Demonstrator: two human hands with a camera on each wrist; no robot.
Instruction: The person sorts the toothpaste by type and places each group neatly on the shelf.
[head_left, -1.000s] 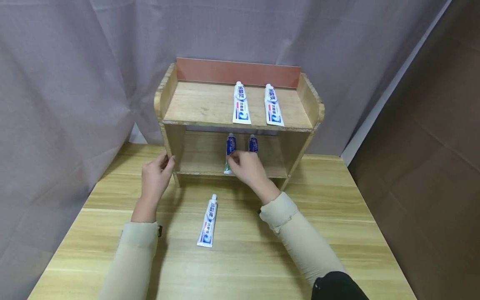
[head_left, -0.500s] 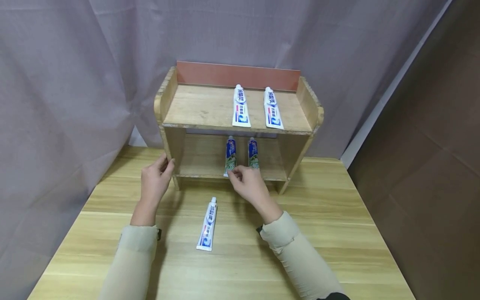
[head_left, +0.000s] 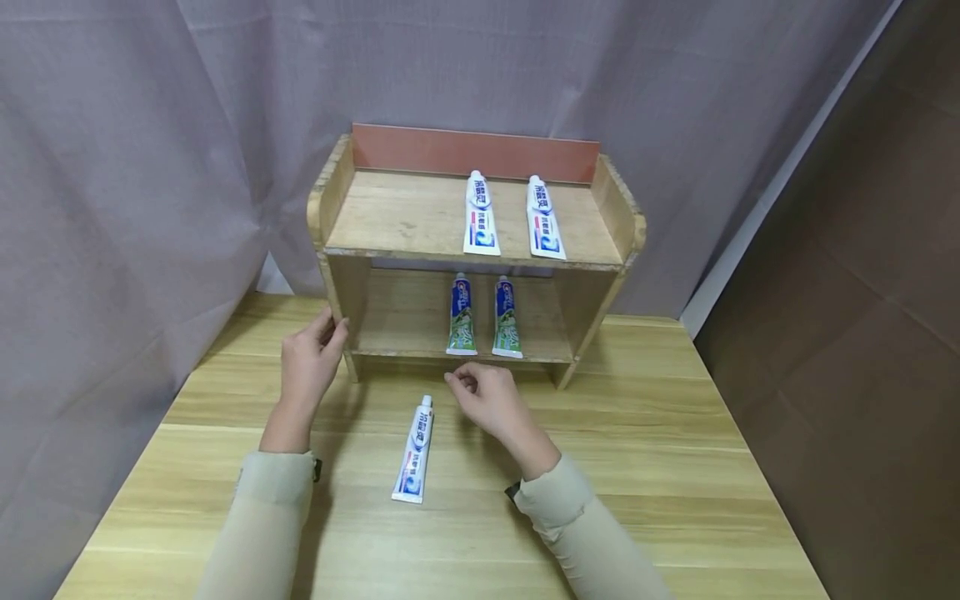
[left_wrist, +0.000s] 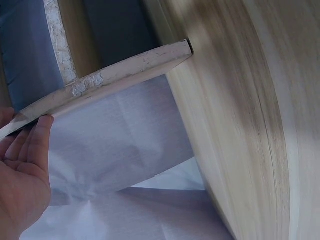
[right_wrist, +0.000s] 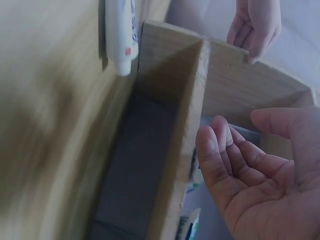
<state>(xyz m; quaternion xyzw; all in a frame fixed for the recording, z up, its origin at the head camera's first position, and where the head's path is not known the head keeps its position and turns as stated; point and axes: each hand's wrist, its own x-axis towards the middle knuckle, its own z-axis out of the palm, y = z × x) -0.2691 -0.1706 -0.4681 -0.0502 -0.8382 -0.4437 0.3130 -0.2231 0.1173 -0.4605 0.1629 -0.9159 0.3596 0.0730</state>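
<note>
In the head view my left hand (head_left: 306, 367) grips the left side panel (head_left: 335, 287) of a small two-tier wooden shelf (head_left: 401, 208). The left wrist view has the fingers along one face of that panel (left_wrist: 125, 70) and the thumb at the other. My right hand (head_left: 491, 398), fingers loosely bent and holding nothing, is just in front of the lower tier; the right wrist view confirms a gap between thumb and fingers. Two blue-green toothpaste tubes (head_left: 461, 321) lie side by side there, caps to the back. A white toothpaste tube (head_left: 415, 450) lies on the table between the forearms.
On the upper tier are two more white toothpaste tubes (head_left: 481, 221), right of its middle. A reddish board (head_left: 472, 152) stands along the shelf's back. Grey cloth (head_left: 187, 167) hangs behind the wooden table (head_left: 645, 433), and a brown surface (head_left: 847, 250) rises at the right.
My right hand has drawn back from the lower tier toward the table's front, leaving both blue-green tubes fully in sight. My left hand has stayed on the side panel.
</note>
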